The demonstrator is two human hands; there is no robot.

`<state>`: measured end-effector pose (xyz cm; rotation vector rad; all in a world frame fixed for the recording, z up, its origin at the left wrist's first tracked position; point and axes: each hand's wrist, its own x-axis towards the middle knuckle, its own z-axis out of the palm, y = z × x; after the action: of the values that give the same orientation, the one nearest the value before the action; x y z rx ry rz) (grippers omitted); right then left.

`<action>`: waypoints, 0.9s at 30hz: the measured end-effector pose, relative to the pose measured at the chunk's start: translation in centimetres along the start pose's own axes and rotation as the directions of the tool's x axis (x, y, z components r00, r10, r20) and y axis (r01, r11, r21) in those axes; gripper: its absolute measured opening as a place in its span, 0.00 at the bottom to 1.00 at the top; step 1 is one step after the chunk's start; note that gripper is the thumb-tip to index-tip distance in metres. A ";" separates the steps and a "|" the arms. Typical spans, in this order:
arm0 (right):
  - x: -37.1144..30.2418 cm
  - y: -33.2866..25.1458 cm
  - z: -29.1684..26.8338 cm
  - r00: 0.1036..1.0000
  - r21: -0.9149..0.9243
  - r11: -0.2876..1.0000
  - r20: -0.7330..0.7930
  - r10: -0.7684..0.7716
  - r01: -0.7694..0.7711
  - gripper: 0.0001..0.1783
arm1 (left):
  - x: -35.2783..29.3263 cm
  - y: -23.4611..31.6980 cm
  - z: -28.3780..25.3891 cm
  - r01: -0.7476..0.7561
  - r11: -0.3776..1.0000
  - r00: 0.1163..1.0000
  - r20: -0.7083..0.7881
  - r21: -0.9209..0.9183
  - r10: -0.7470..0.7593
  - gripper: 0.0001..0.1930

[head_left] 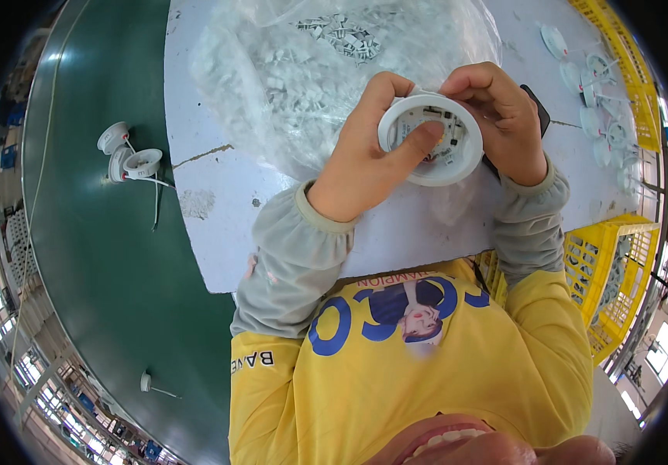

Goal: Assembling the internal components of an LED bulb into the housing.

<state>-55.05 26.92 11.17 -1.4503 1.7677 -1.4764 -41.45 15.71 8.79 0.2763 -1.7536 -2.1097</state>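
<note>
Over the table I hold a round white downlight housing [470, 159] with its open side toward me. A circuit board [450, 138] with small parts shows inside it. My left hand [369, 159] grips the housing from the left, the thumb reaching over the rim onto the board. My right hand [508, 128] is closed at the far right of the rim, fingers curled and pinched together; whatever they pinch is hidden. Just beyond both hands lies a clear plastic bag [249, 85] filled with many small whitish-grey pieces.
Several white lamp units with wires [144, 163] lie on the green surface [78, 256] at left, another unit [146, 381] nearer. More units [601, 139] cover the white table's right side. Yellow crates [640, 101] stand at right. A dark object [537, 108] lies behind my right hand.
</note>
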 end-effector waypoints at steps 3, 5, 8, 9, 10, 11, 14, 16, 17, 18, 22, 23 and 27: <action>-0.1 0.3 -0.3 0.999 0.068 0.998 0.039 -0.012 0.010 0.10 | 0.1 0.0 -0.1 -0.032 0.999 0.999 0.012 0.037 0.032 0.13; -0.1 0.2 -0.5 0.996 0.019 1.000 0.087 -0.016 0.014 0.10 | 0.1 0.1 -0.3 0.033 0.999 0.999 0.041 0.012 -0.033 0.13; 0.0 0.6 -0.2 0.996 0.088 0.996 0.075 -0.038 0.031 0.11 | 0.1 0.2 -0.4 0.002 0.999 0.999 0.053 0.053 -0.004 0.14; -0.1 0.6 -0.2 0.996 0.087 0.996 0.077 -0.037 0.030 0.11 | 0.1 0.2 -0.5 0.002 0.999 0.999 0.052 0.051 -0.005 0.14; -0.1 0.6 -0.2 0.995 0.078 0.996 0.094 -0.043 0.036 0.11 | 0.0 0.2 -0.5 -0.017 0.999 0.998 0.057 0.037 0.015 0.14; -0.2 0.5 -0.2 0.992 0.070 0.997 0.112 -0.049 0.041 0.12 | 0.0 0.2 -0.5 -0.037 0.999 0.998 0.061 0.024 0.035 0.13; -0.4 -0.2 -0.7 0.987 0.278 0.959 0.162 0.007 -0.052 0.13 | -0.3 0.6 -0.4 -0.018 1.000 0.995 0.101 -0.008 0.019 0.13; -0.5 -0.4 -0.4 0.987 0.397 0.914 0.161 0.014 -0.078 0.16 | -0.3 0.6 -0.3 -0.022 1.000 0.997 0.079 0.000 0.022 0.11; -0.4 -0.5 -0.2 0.987 0.513 0.852 0.159 0.023 -0.102 0.18 | -0.3 0.6 -0.3 -0.023 1.000 0.998 0.056 0.011 0.022 0.09; -0.4 -0.5 -0.1 0.987 0.511 0.853 0.161 0.023 -0.103 0.18 | -0.3 0.5 -0.3 -0.025 1.000 0.998 0.055 0.008 0.024 0.09; -0.2 -0.5 0.1 0.988 0.249 0.968 0.153 -0.007 -0.032 0.19 | -0.3 0.2 -0.2 -0.078 0.997 0.996 0.043 0.016 0.077 0.08; -0.2 -0.5 0.1 0.986 0.251 0.967 0.168 0.001 -0.044 0.19 | -0.4 0.2 -0.2 -0.077 0.997 0.996 0.041 0.016 0.076 0.08; 0.0 -0.7 0.1 0.976 0.215 0.975 0.216 0.006 -0.054 0.19 | -0.4 -0.1 -0.2 -0.080 0.997 0.995 0.052 0.020 0.079 0.08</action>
<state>-54.66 26.94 11.72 -1.4035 1.4428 -1.3931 -41.06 15.72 8.65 0.1564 -1.7873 -2.0595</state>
